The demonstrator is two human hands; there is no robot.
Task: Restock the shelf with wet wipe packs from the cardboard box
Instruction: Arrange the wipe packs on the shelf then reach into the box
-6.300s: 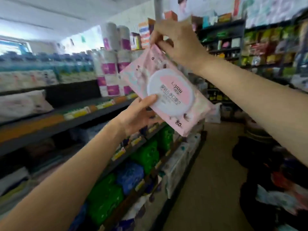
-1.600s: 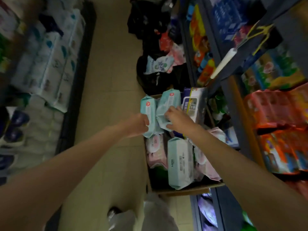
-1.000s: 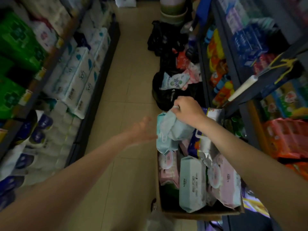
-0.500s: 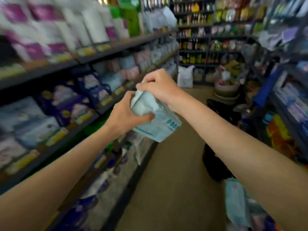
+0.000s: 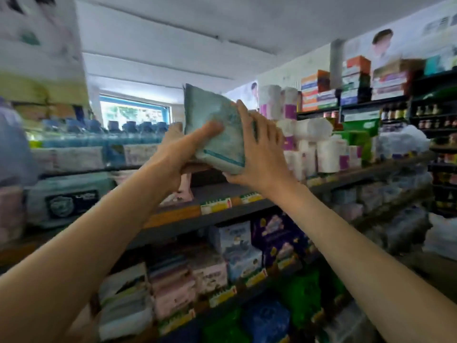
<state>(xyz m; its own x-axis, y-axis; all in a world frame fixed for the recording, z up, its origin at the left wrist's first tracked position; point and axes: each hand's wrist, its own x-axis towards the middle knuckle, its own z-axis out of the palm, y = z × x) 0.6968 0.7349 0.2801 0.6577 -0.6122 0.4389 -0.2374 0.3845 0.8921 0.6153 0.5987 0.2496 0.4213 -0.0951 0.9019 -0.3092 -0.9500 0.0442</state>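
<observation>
A pale teal wet wipe pack [image 5: 214, 125] is held up in front of the upper shelf [image 5: 217, 194], tilted, above the shelf board. My left hand [image 5: 178, 154] grips it from the left and underneath. My right hand [image 5: 257, 154] presses flat against its right side with fingers spread. A pink wet wipe pack [image 5: 181, 191] stands on the shelf board just below my left hand. The cardboard box is out of view.
Toilet roll packs [image 5: 314, 144] stand on the same shelf to the right. Blue and pink packs [image 5: 74, 154] fill the back row at left. Lower shelves [image 5: 235, 266] hold tissue packs and green packs. Price labels [image 5: 217, 205] line the shelf edge.
I have lifted the teal pack from chest height up to the upper shelf. My view has swung up and left toward that shelf. Both hands stay on the pack.
</observation>
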